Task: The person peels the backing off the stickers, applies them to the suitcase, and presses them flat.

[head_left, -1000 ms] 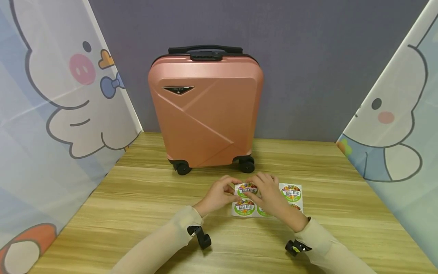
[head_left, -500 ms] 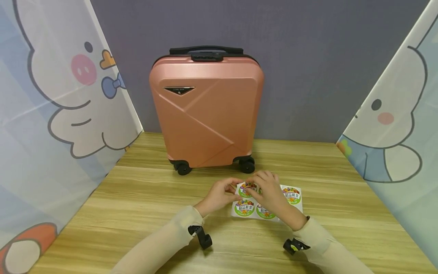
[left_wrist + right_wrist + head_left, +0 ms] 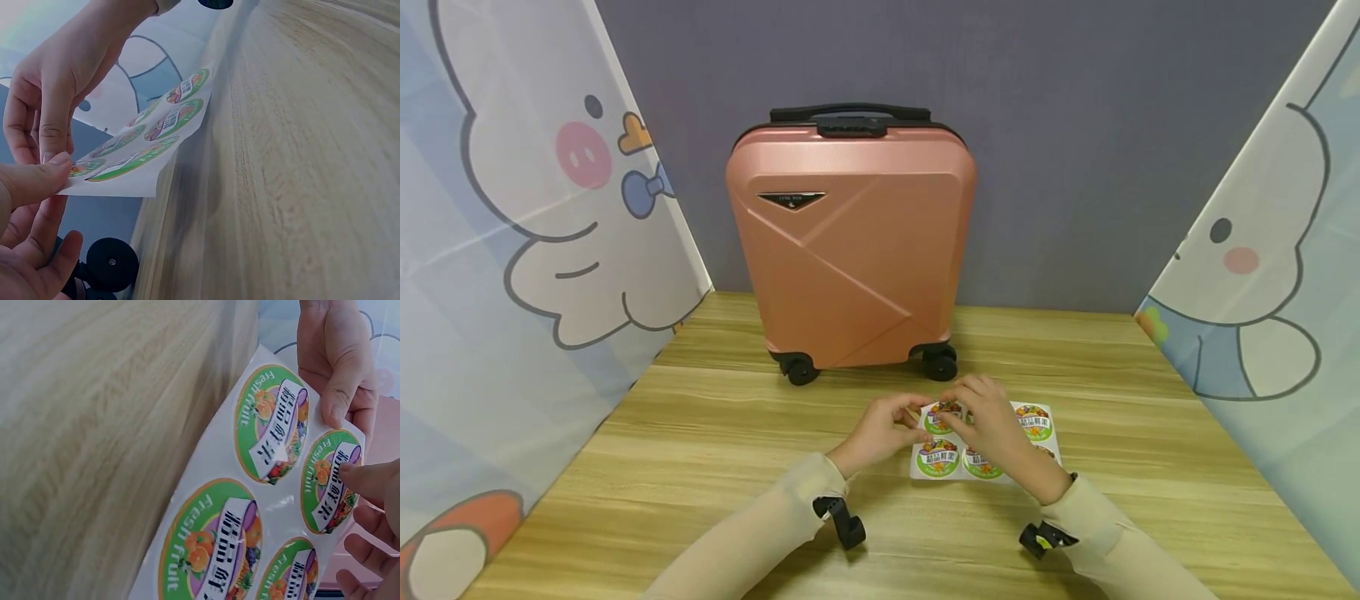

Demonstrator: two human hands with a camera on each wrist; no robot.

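A white sheet of round fruit stickers point(image 3: 937, 459), green-rimmed and printed "Fresh fruit", is held tilted, partly raised off the table. My left hand point(image 3: 882, 429) pinches its far left corner, the thumb point(image 3: 338, 411) lying on the printed face. Close beside it, my right hand point(image 3: 992, 425) bends over the sheet, its fingers pinching at the far left sticker point(image 3: 325, 487). In the right wrist view one right fingertip touches that sticker's face. The right hand hides part of the middle and right stickers from the head view. No sticker visibly stands off the backing.
Behind the hands, a pink suitcase point(image 3: 853, 258) with black wheels and a black top handle stands upright. It is on a wood-grain table point(image 3: 700, 433). A grey panel point(image 3: 1052, 167) rises at the back, with cartoon-printed cloths point(image 3: 467, 333) on both sides.
The sheet has tilted and shifted slightly, showing more of the near middle sticker than a second ago. Both hands stay almost in place at its far left corner.
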